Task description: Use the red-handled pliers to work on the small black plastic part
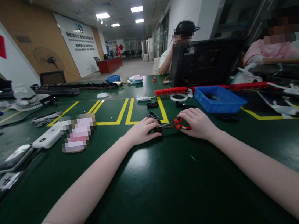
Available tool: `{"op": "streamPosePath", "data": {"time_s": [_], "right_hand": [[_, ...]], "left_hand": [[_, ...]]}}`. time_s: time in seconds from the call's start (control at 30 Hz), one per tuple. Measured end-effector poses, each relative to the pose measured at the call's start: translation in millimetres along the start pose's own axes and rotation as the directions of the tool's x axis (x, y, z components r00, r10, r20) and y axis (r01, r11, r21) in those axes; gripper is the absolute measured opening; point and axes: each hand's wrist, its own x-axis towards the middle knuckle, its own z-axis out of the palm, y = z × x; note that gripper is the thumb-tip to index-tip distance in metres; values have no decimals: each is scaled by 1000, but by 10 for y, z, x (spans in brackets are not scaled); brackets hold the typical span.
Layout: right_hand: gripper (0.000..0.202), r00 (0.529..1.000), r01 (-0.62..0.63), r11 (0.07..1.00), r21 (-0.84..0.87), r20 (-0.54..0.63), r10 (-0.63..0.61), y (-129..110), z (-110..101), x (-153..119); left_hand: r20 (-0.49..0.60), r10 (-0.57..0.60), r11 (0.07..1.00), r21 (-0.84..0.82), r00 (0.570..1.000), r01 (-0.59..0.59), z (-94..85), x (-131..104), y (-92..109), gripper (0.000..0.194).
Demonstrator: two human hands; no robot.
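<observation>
My right hand (198,123) is closed round the red-and-black handles of a pair of pliers (178,123). The pliers' narrow metal jaws point left and reach the fingertips of my left hand (144,130). Between the thumb and fingers of that hand is a small dark piece (159,128), mostly hidden, and the jaws meet it there; whether they grip it I cannot tell. Just behind my left fingers lies a black part (152,116) with a jagged outline. A small black block (152,105) rests farther back on the green table (159,184).
A blue bin (220,104) holding dark parts stands beyond my right hand, near a white coil (179,97) and a red strip (170,91). At left lie a white power strip (49,135) and a phone-like device (14,159). Co-workers sit across the table, one behind a large black case (206,61).
</observation>
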Motion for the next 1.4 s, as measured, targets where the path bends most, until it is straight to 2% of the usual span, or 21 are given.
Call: {"op": "streamPosePath", "data": {"time_s": [0.47, 0.77, 0.97, 1.4], "right_hand": [[30, 997, -18, 1000, -24, 75, 20, -36, -2, 5], [33, 994, 56, 998, 20, 88, -57, -29, 17, -1], [31, 996, 27, 999, 27, 81, -29, -29, 21, -8], [24, 995, 2, 992, 125, 98, -14, -25, 13, -9]], "left_hand": [[-96, 143, 986, 103, 985, -133, -30, 6, 42, 32], [-18, 258, 951, 183, 966, -251, 2, 27, 60, 38], [-42, 243, 954, 189, 969, -231, 11, 22, 48, 38], [17, 161, 962, 220, 987, -160, -17, 14, 73, 35]]}}
